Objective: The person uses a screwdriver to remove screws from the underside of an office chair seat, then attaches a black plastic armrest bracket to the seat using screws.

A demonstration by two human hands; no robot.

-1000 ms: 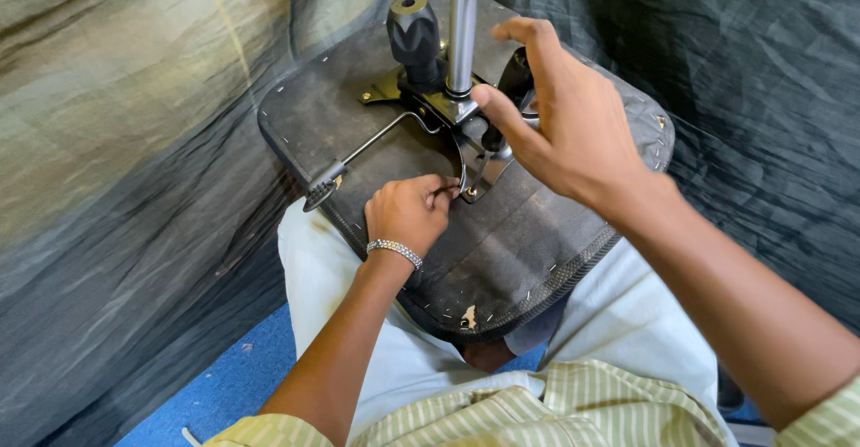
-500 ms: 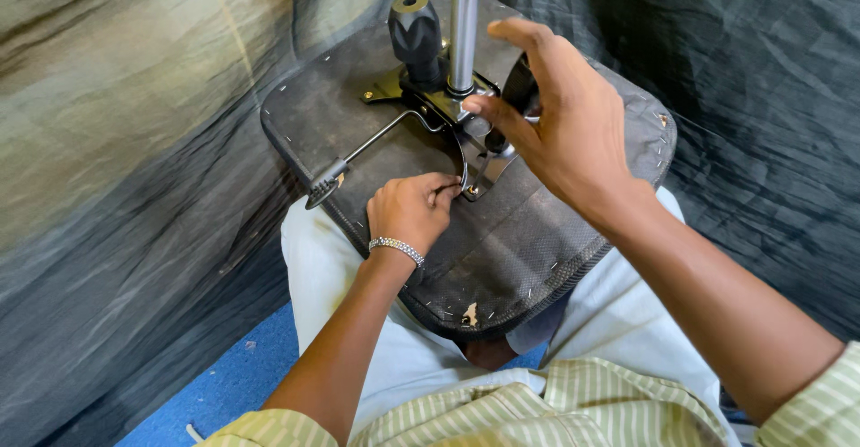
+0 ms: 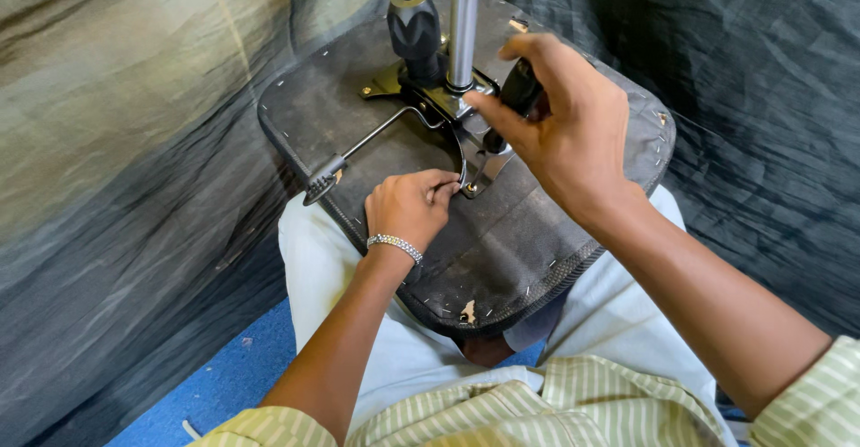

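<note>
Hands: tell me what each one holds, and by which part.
The right hand grips a black tool handle near its top, above the seat's metal plate. The left hand pinches something small at the plate's edge; what it is cannot be told.

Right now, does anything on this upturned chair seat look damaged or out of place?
Yes. The dark fabric covering the seat underside is torn near the front edge, where a small pale patch shows through. Pale staples dot the fabric unevenly. The left hand pinches at the metal plate; the right hand grips a black handle.
</note>
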